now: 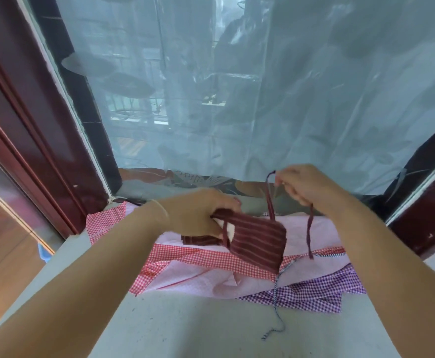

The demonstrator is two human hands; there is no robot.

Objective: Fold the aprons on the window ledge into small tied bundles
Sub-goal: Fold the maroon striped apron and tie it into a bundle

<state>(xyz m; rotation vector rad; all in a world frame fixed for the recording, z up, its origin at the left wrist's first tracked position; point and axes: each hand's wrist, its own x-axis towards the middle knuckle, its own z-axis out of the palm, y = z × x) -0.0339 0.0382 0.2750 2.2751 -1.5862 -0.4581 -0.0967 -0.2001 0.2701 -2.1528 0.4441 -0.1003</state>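
Gripping one folded maroon apron [256,242], left hand [198,215]; right hand [303,186] pinching its one strap [270,200].

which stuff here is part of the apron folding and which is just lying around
Part of the job:
- maroon striped apron, folded small, held by the left hand
- its tie strap, pinched by the right hand
- red checked apron, pink apron, purple checked apron, waiting on the ledge

Just lying about:
- window plastic sheet
- blue object by the floor
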